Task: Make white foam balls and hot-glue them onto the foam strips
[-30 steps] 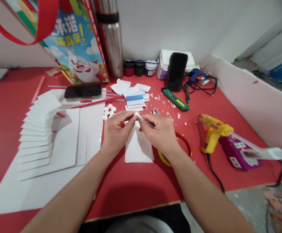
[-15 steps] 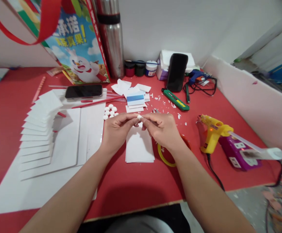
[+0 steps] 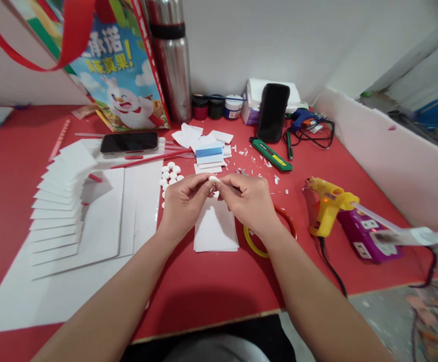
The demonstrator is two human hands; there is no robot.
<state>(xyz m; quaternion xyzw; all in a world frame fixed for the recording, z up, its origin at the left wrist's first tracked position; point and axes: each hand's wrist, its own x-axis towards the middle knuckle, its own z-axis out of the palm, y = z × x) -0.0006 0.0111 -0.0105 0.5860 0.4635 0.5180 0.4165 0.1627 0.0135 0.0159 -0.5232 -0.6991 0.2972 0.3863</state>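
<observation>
left hand: we see the left hand (image 3: 179, 203) nearly closed at the fingertips; thumb and index pinch one side of the small white piece, other fingers curled
right hand: we see the right hand (image 3: 252, 203) mirror that pinch on the other side; whether it also has a tool tucked in, we cannot tell
small white piece: the small white piece (image 3: 213, 179) sits between both sets of fingertips, above the far end of the white cards; we judge it very light, maybe soft like foam or clay – material not confirmed; a hard squeeze could dent it, a loose one could let it roll out; we'd take it by opposite edges, finger pads only
white cards: white cards (image 3: 215, 231) lie flat below the hands; likely light and stiffish, best lifted by an edge
white discs: white discs (image 3: 172, 175) cluster just beside the left hand; smooth-looking, probably easy to scatter – pick singly by the rim
ring handles: red-and-yellow ring handles (image 3: 255, 244) lie partly under the right wrist
glue gun: yellow glue gun (image 3: 330, 203) is farther right; we'd keep to its grip, since the nozzle may be hot
</observation>
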